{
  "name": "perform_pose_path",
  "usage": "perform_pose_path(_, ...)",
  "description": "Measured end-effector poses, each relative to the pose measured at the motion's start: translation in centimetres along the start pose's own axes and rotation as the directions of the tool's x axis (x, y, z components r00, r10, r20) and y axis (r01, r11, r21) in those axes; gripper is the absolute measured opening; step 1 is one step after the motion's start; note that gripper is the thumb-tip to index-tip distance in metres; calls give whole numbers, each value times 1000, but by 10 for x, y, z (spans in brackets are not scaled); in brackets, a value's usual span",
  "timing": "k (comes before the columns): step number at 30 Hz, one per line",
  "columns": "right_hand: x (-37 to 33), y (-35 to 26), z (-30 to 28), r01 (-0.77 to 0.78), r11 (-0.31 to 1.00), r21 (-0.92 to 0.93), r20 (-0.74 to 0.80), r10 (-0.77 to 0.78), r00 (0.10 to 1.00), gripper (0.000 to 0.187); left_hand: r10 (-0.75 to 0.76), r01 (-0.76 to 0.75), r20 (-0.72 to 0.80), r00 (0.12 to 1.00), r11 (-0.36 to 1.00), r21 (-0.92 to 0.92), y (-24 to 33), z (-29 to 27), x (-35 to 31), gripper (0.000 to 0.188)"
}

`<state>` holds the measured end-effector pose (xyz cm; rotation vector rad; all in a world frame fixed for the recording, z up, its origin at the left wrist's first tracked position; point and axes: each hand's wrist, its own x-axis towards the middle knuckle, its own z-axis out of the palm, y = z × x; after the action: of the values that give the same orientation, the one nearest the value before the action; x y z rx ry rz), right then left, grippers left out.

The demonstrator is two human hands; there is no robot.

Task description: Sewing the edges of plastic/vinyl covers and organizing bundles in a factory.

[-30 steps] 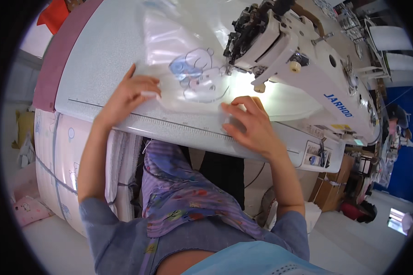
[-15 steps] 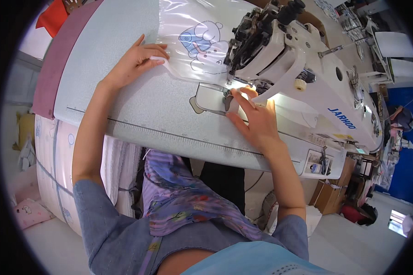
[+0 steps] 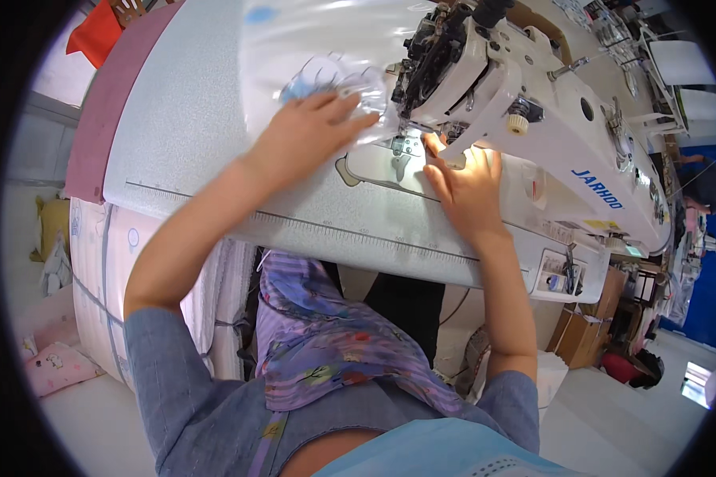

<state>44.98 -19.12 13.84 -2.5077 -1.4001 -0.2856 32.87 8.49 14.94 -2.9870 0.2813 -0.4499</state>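
A pleated light-blue face mask (image 3: 422, 449) is filling the lower edge, and behind it a striped, flower-printed purple apron (image 3: 326, 318) is draping in soft folds over the lap. Beyond, the speckled pale sewing table (image 3: 207, 135) is curving across, a printed ruler scale (image 3: 326, 225) running along its front edge.

The right hand (image 3: 471, 187) is reaching in beside the needle area, fingers partly spread, staying about where it was half a second ago; the machine head is hiding some fingertips, so whether they are gripping anything cannot be told. Just left of it, a smooth metal plate (image 3: 374, 165) is lying bare.

The left hand (image 3: 310, 131), slightly blurred, is no longer pinching the sheet's left edge as it was half a second ago; it is lying across the print, fingers loosely spread. Beneath it, the glossy, translucent sheet (image 3: 282, 32) with its cartoon animal is spreading over the table left of the needle, having shifted leftward and rumpled.

The white industrial sewing machine (image 3: 565, 135) is standing over the right side, its dark mechanism blocking the sheet's right edge. Farther off, a brown carton (image 3: 587, 322) is sitting before a blue wall (image 3: 704, 278).
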Motion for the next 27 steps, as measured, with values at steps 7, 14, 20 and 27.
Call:
perform_pose_path(7, 19, 31, 6, 32, 991, 127, 171, -54, 984, 28, 44, -13, 161, 986, 982, -190, 47, -20, 9, 41)
perform_pose_path(14, 17, 37, 12, 139, 977, 159, -50, -133, 990, 17, -218, 205, -4, 976, 926, -317, 86, 5, -10, 66)
perform_pose_path(20, 22, 40, 6, 22, 987, 158, 188, -52, 981, 30, -209, 196, -6, 978, 925, -326, 80, 3, -11, 66)
perform_pose_path(27, 31, 58, 21, 55, 979, 197, 75, -71, 995, 24, -131, 100, -63, 989, 928, -359, 71, 2, -7, 63)
